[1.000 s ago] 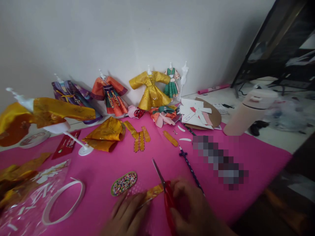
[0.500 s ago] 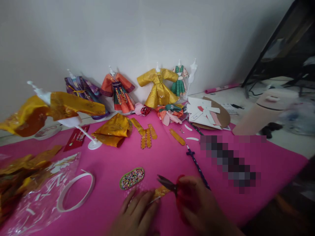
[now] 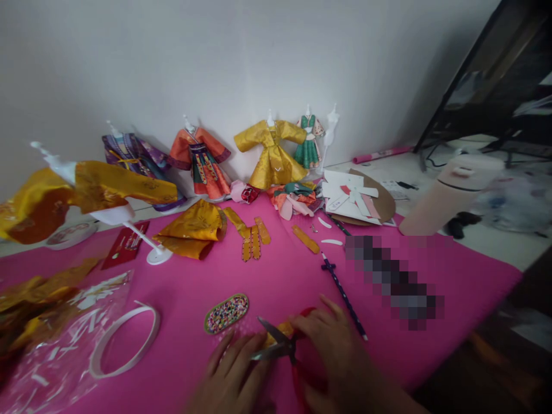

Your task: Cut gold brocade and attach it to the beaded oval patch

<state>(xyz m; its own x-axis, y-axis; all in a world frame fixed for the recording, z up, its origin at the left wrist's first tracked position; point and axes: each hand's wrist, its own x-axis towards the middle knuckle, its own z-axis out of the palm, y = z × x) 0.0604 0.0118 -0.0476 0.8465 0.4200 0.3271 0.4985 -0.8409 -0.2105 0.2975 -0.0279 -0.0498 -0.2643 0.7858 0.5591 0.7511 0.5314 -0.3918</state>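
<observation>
Two bead-edged gold tabs [image 3: 251, 245] seemed finished, but the gold fabric strip [image 3: 285, 328] on the pink worktop [image 3: 181, 322] apparently awaited cutting by wide-bladed-open red-handled scissors [image 3: 287, 347] clasped in the right hand [image 3: 328, 345], the left hand [image 3: 235, 368] lying fingers-extended at its end, any pinch hidden.

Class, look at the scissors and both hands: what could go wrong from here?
The right hand holds the open scissors close to the left hand: a slip might nick a finger.
The gold strip is partly hidden, so a cut could run crooked.
The beads sit just beyond the left hand: a nudge might scatter them.
</observation>
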